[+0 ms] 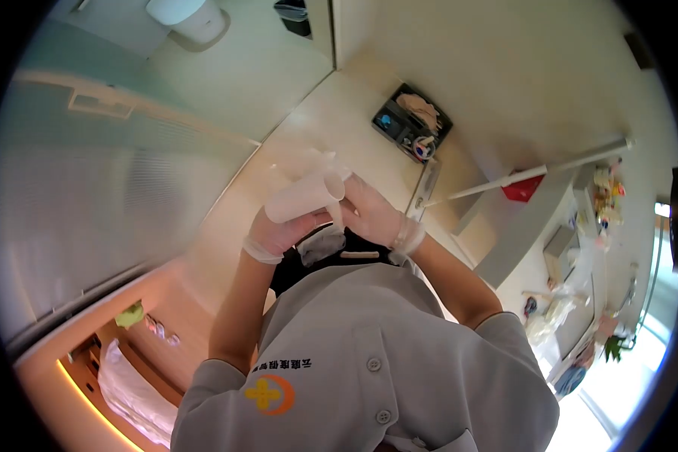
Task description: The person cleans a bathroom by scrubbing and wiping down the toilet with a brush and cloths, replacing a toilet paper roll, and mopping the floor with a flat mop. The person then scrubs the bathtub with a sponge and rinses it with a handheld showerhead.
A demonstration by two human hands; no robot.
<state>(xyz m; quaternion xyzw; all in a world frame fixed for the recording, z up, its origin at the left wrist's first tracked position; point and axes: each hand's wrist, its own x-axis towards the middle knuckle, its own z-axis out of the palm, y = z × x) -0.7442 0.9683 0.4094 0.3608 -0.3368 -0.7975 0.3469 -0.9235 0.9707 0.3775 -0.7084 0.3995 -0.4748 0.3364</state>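
Note:
A white translucent cylinder, like a cup or a roll, (305, 197) is held in front of my body, tilted, its round end toward the right. My left hand (279, 228), in a clear glove, is wrapped round its lower side. Against its right end is my right hand (369, 209), also gloved, with fingers bent by a thin whitish strip that hangs down. Clear film seems to stick out above the cylinder. A grey cloth (321, 245) lies just below my hands, near my waist.
A black caddy (413, 123) with cloths and supplies stands on the floor ahead. A glass door (128, 173) is at left, a toilet (190, 16) beyond it. At right are a cluttered counter (514, 294) and a red object (523, 185); a bed (132, 384) is at lower left.

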